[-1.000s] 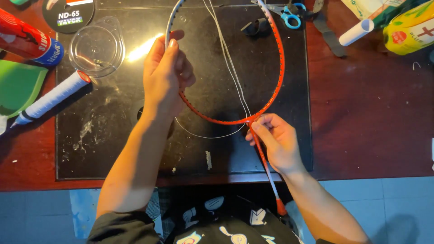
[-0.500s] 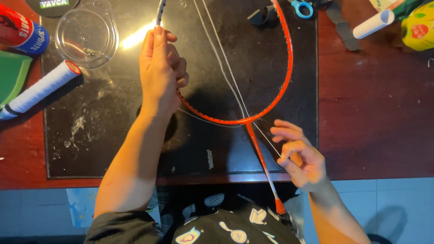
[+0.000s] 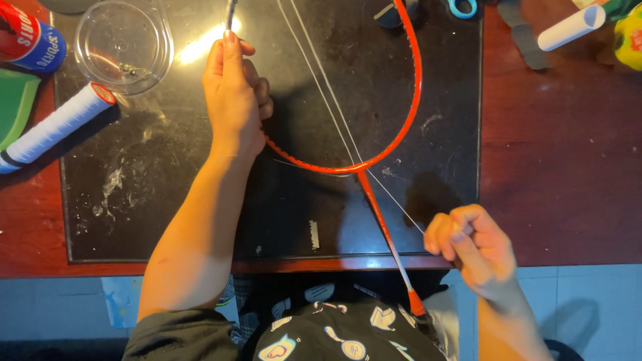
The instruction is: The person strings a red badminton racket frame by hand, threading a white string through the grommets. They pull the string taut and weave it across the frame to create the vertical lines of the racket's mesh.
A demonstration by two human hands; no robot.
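Over a black mat (image 3: pixel 167 200) on a red table (image 3: pixel 555 167), the left hand (image 3: pixel 234 100) grips the orange racket frame (image 3: pixel 401 120) to steady it while the right hand (image 3: pixel 471 244), fist closed, pulls white string (image 3: pixel 334 120) taut toward the body.

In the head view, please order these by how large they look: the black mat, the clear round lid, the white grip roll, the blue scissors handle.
1. black mat
2. clear round lid
3. white grip roll, looking close to the lid
4. blue scissors handle, cut by the frame edge
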